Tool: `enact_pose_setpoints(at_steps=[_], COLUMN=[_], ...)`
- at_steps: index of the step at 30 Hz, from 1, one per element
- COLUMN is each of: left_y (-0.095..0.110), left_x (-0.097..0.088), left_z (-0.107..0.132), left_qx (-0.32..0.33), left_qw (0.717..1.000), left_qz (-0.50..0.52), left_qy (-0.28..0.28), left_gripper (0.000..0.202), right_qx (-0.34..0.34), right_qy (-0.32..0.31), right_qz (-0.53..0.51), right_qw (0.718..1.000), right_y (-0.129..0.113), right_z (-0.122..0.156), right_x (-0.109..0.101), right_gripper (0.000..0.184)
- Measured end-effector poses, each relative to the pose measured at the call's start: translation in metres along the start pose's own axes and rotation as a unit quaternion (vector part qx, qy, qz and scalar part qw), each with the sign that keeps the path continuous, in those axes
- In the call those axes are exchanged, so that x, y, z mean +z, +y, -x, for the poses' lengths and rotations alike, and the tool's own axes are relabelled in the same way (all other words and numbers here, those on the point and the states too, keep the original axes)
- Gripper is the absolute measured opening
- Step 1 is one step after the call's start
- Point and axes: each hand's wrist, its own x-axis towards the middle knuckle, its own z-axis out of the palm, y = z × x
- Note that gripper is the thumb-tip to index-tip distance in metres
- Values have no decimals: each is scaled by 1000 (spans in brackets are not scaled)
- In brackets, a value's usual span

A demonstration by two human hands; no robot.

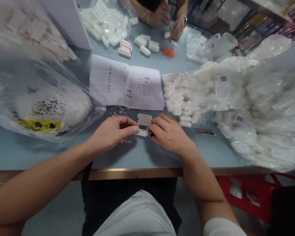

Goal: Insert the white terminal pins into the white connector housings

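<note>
My left hand (pixel 113 132) is closed, thumb and forefinger pinching one end of a flat white plastic piece (pixel 142 132) with small holes or slots along it. Close by on the right, my right hand (pixel 170 133) has its fingers curled together. A small dark tip (pixel 151 134) shows under those fingers, but most of what they hold is hidden. Just beyond both hands, two similar white plastic pieces (pixel 144 119) lie side by side on the table. Small white bits (pixel 119 110) are scattered behind my left hand.
Printed sheets (pixel 127 82) lie ahead. A clear bag of small parts (pixel 51 108) sits left; bags of white pieces (pixel 236 91) fill the right. A small metal tool (pixel 205 132) lies right of my hand. Across the table, a co-worker's hands (pixel 177 28) work near orange pieces (pixel 168 51).
</note>
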Motion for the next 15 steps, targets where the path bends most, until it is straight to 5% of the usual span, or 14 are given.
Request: enact_pose_setpoints(at_steps=[15], left_y=[-4], left_x=[-3], left_z=[-2], left_qx=[6], left_qw=[1000], left_qz=[-6], left_qy=[-6], left_gripper=[27], right_qx=[-30], right_qy=[-49], right_qz=[76], right_qw=[996], right_y=[-8], right_z=[-2], right_x=[-1], right_gripper=[18])
